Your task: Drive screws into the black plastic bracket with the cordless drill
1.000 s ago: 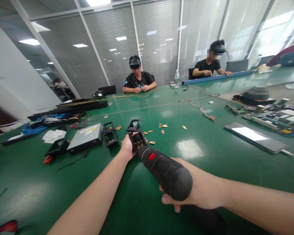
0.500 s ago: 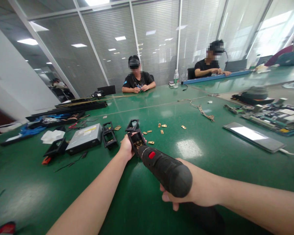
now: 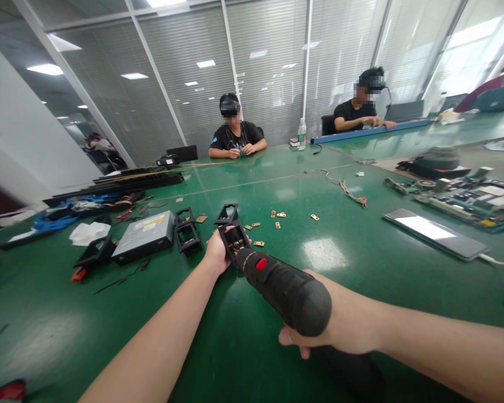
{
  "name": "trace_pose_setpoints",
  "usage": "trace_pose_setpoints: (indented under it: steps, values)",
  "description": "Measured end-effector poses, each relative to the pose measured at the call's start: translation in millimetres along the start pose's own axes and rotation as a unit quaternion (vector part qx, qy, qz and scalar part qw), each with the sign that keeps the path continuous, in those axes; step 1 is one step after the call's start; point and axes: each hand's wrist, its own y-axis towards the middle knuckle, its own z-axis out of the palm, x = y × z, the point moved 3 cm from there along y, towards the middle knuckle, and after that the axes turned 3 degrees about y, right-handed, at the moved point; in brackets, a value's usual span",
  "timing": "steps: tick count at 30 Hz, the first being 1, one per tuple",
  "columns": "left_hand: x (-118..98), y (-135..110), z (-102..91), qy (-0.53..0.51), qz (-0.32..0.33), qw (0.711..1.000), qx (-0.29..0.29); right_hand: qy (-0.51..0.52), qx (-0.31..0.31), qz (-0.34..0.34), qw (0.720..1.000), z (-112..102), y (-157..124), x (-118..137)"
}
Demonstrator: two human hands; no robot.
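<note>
Green table (image 3: 361, 252): hands gripping frame (image 3: 234, 239), driver (image 3: 285, 288).

We see our left hand (image 3: 217, 253) gripping a small black plastic frame (image 3: 235, 239) on the green table (image 3: 109, 313), near its middle. Our right hand (image 3: 344, 330) is wrapped around a black electric screwdriver (image 3: 283, 288) with a red button, its nose touching the frame. Brass plates (image 3: 277, 218) lie scattered just beyond. An optical drive (image 3: 145, 236) and further black frames (image 3: 186, 235) sit toward the left edge, a tablet (image 3: 434, 234) toward the right.
</note>
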Motion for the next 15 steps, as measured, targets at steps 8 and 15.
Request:
trace_pose_setpoints:
  steps: [8,15]
  values:
    - [0.0,-0.2,0.1,-0.006,-0.001,1.0,0.005,0.02,-0.003,0.002,1.0,0.9,-0.2,0.6]
    - [-0.4,-0.1,0.1,-0.002,-0.001,1.0,0.003,0.016,-0.006,0.01,1.0,1.1,-1.6,3.5]
